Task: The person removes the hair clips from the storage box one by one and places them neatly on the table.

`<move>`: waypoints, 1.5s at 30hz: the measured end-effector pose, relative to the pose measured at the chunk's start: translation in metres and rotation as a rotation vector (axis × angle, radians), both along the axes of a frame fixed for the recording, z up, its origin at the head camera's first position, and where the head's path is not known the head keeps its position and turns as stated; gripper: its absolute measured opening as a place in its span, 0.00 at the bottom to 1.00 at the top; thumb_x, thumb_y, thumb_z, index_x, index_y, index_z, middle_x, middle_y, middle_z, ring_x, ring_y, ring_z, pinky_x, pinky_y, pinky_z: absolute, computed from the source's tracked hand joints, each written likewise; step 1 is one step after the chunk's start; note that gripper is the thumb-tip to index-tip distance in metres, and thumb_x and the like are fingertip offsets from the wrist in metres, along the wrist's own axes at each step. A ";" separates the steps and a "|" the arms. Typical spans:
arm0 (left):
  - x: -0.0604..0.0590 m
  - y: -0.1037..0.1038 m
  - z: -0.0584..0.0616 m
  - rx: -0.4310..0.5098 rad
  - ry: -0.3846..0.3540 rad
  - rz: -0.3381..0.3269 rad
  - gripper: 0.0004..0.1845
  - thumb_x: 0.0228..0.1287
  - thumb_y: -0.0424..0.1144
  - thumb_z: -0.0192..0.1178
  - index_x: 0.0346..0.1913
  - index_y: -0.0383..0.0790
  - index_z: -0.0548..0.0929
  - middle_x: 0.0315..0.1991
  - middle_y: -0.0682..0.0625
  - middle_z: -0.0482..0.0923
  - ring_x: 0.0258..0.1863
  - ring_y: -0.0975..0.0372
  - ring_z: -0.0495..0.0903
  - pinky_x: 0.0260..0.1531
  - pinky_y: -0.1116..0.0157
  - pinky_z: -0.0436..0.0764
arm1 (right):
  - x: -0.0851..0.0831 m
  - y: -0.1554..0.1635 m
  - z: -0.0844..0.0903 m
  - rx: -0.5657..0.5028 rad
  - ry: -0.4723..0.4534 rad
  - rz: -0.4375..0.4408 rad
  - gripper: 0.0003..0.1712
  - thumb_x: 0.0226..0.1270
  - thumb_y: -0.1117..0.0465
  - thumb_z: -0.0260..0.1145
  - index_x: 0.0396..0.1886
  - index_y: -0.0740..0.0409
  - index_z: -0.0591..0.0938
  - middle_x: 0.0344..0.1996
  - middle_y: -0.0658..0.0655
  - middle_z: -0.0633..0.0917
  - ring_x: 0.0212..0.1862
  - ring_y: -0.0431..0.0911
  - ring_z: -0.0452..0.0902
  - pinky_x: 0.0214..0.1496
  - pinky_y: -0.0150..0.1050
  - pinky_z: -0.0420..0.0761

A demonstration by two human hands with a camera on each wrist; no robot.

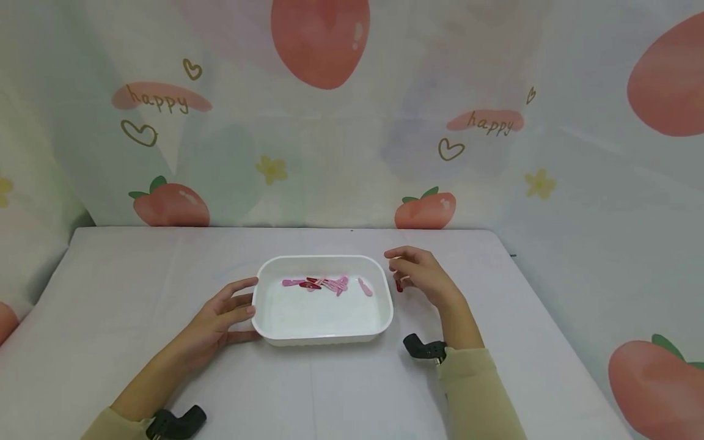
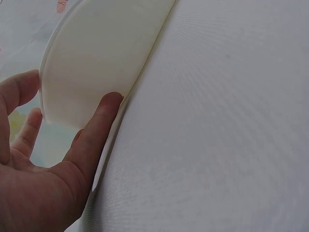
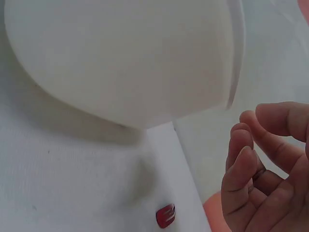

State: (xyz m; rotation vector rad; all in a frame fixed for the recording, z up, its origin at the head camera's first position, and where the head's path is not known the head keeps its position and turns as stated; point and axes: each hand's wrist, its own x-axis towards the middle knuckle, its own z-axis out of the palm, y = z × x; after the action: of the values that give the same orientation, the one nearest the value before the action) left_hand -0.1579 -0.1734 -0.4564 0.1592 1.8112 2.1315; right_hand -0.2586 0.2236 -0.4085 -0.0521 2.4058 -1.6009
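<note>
A pale cloth-covered counter (image 1: 137, 366) is backed by a printed curtain (image 1: 330, 122) showing peaches, hearts and the word "happy". At the centre of the counter a white rectangular tray (image 1: 324, 333) with rounded corners is set; its smooth, thin wall suggests moulded plastic, judged light, fairly stiff and somewhat slippery. Small pink and red hair clips (image 1: 324, 283) are scattered along its far side; they appear flat, hard and light. One red clip (image 1: 399, 286) is seen on the cloth just right of the tray, close under the right hand (image 1: 420, 275).

The left hand (image 1: 220, 318) is laid against the tray's left wall, fingers (image 2: 99, 130) straight and slightly spread. The right hand is held raised, fingers (image 3: 246, 164) loosely curled, nothing visibly pinched.

The tray is judged best taken by its rim or opposing walls; the clips, by a fingertip pinch across their flat faces.
</note>
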 end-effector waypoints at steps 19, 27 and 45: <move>0.000 0.002 0.001 -0.010 0.002 -0.004 0.30 0.65 0.35 0.54 0.67 0.52 0.58 0.65 0.40 0.56 0.58 0.44 0.67 0.44 0.47 0.77 | 0.022 -0.053 0.024 0.005 0.144 0.230 0.14 0.63 0.57 0.62 0.48 0.53 0.79 0.39 0.65 0.78 0.41 0.62 0.75 0.33 0.43 0.80; -0.003 0.005 -0.004 -0.007 0.004 -0.006 0.30 0.65 0.35 0.54 0.68 0.50 0.57 0.65 0.39 0.57 0.58 0.43 0.67 0.43 0.47 0.78 | 0.023 -0.072 0.029 -0.014 0.147 0.280 0.12 0.64 0.60 0.61 0.47 0.52 0.79 0.38 0.59 0.81 0.41 0.59 0.76 0.34 0.45 0.81; -0.001 0.000 -0.002 0.012 -0.009 -0.006 0.31 0.65 0.33 0.54 0.68 0.49 0.56 0.65 0.38 0.56 0.57 0.43 0.68 0.43 0.47 0.77 | 0.014 -0.097 -0.003 0.001 0.116 0.262 0.15 0.63 0.60 0.61 0.49 0.59 0.78 0.40 0.64 0.80 0.36 0.59 0.77 0.30 0.40 0.81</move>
State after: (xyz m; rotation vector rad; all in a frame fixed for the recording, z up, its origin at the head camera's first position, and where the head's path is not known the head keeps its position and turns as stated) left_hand -0.1587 -0.1731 -0.4581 0.1582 1.7909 2.1364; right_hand -0.2447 0.1271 -0.4114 -0.4529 2.3660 -1.5125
